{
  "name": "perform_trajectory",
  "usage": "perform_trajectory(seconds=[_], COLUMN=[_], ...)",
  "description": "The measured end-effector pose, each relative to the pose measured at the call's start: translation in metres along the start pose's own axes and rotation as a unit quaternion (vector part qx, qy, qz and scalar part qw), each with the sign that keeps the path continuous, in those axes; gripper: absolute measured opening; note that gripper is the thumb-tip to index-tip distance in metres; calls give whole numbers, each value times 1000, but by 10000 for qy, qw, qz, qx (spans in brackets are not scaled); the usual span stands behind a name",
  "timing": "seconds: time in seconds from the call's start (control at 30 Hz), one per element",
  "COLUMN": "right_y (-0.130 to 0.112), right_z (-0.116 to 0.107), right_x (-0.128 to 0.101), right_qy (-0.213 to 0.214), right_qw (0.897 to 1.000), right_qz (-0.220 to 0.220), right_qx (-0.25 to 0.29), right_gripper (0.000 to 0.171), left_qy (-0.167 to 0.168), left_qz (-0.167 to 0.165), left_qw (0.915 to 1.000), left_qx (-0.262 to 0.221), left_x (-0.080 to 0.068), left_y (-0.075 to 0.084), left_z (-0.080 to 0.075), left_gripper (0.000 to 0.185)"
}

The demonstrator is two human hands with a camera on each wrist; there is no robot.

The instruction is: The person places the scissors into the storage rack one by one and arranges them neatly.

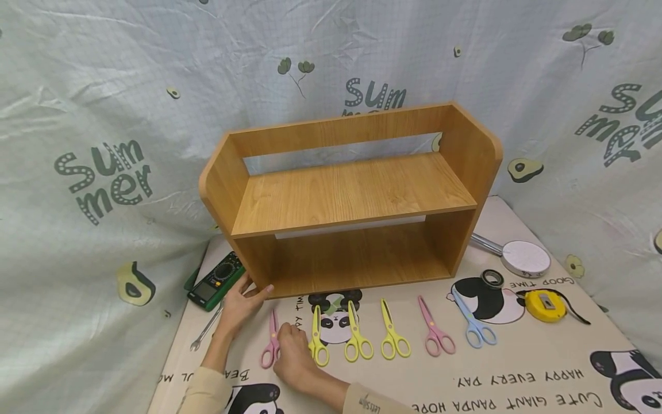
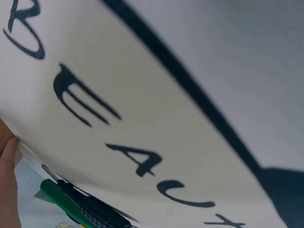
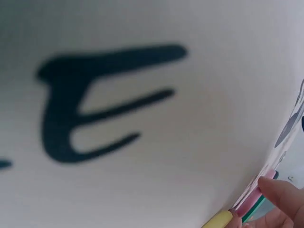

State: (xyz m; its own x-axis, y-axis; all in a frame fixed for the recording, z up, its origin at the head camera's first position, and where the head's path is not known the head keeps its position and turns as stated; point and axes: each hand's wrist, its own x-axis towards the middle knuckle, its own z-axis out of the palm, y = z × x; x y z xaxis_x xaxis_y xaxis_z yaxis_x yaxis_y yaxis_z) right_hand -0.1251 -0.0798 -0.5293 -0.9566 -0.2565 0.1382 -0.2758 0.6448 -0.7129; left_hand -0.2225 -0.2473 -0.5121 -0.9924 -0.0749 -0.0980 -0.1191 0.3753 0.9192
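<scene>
1. The wooden shelf point(image 1: 351, 201) stands on the counter point(image 1: 517, 368), on a panda-print mat, open side toward the person.
2. The left hand point(image 1: 240, 305) rests flat at the shelf's front-left bottom corner, its grip spread, with straight fingers and the thumb touching the wood.
3. The right hand point(image 1: 292, 356) lies just in front of that corner, over the handles at the left end of a row of scissors; its fingers are curled, but whether the grip pinches a handle cannot be told.
4. The pink scissors point(image 1: 271, 339) lie just left of this hand, the yellow scissors point(image 1: 318, 339) just right of it, both touching or nearly touching it.
5. Two more yellow pairs, another pink pair and a blue pair continue the row along the shelf's front.
6. A green multimeter point(image 1: 216, 282) lies left of the shelf, just behind the left hand.
7. A yellow tape measure point(image 1: 545, 305) lies beyond the shelf's right front corner.
</scene>
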Motion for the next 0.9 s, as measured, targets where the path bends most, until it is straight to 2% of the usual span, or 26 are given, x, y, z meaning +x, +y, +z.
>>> perform_trajectory(seconds=[0.2,0.5,0.67,0.9], right_y=[-3,-6,-6,-4], right_z=[-3,-9,-9,-8], right_x=[-1,1,0,0], right_qy=[133,-197,-210,220], right_qw=[9996,9974,9975,9978], right_qz=[-31,96,68,-316], right_qx=[250,681,667,546], right_gripper=[46,41,38,33], left_qy=[-4,23,69,-48], left_qz=[43,67,78,13], left_qw=[10000,10000,9999,9960], left_qx=[-82,-44,-94,-888], left_x=[1,1,-1,-2], left_y=[0,0,1,-1], left_z=[1,0,1,1], left_gripper=[97,98,90,75])
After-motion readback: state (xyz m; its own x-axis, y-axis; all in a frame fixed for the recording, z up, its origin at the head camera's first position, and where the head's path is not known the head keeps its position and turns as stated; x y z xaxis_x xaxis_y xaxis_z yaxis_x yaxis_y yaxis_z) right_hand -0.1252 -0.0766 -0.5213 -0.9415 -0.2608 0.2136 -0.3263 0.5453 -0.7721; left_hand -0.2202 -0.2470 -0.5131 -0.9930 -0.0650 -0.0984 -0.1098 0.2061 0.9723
